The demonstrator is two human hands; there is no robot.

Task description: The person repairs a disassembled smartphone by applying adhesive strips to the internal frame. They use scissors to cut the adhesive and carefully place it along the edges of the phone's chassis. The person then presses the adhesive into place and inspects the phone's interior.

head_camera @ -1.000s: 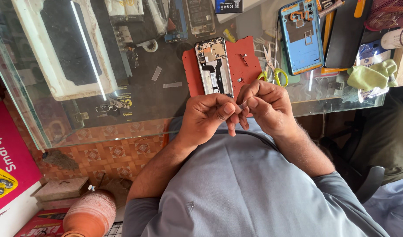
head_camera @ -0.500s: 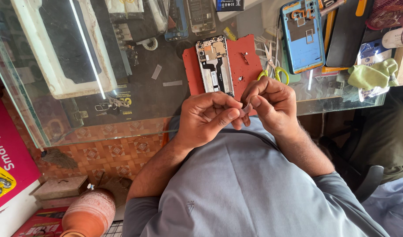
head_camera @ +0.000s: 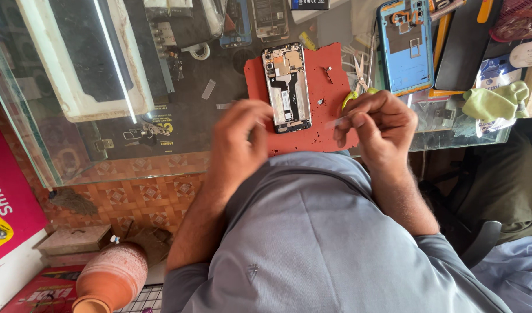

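Head view: the right hand pinches a thin pale strip between its fingertips, just above the red mat. The left hand is blurred, fingers curled, and I cannot tell whether it holds anything. The opened phone lies on the mat, between the hands. To do this well, grip the strip by its edges and keep it level over the phone.

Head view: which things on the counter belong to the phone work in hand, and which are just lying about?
In hand:
opened phone on the red mat
small pale strip pinched in the right hand
left hand, blurred, beside the mat

Lying about:
blue phone shell
green cloth
clay pot
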